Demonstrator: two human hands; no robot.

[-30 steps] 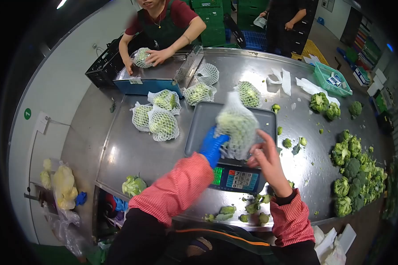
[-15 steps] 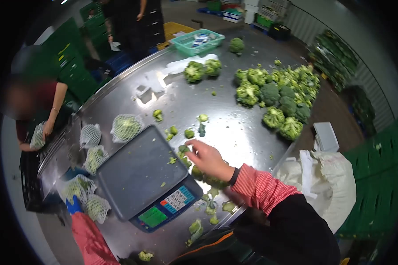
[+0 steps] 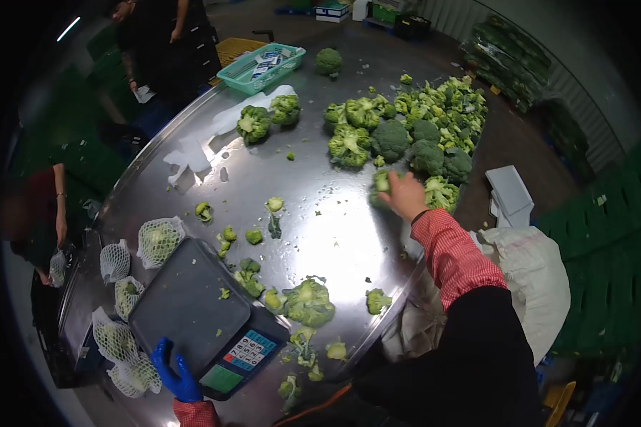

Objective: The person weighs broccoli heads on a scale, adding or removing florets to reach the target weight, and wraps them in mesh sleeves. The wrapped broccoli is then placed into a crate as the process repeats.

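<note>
Right hand (image 3: 404,196) clasps a broccoli head (image 3: 382,182) on the steel table (image 3: 335,228), well apart from the weighing scale (image 3: 185,306) and beside the loose broccoli pile (image 3: 434,128). The blue-gloved left hand (image 3: 174,373), fingers spread and holding nothing, sits at the scale's front edge.

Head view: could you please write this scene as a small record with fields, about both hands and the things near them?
Right hand: closed on a broccoli floret, beside the broccoli pile
Left hand: blue glove, open, at the edge of the scale
Netted broccoli: several heads beside the scale
Table: steel, loose florets scattered on it
</note>
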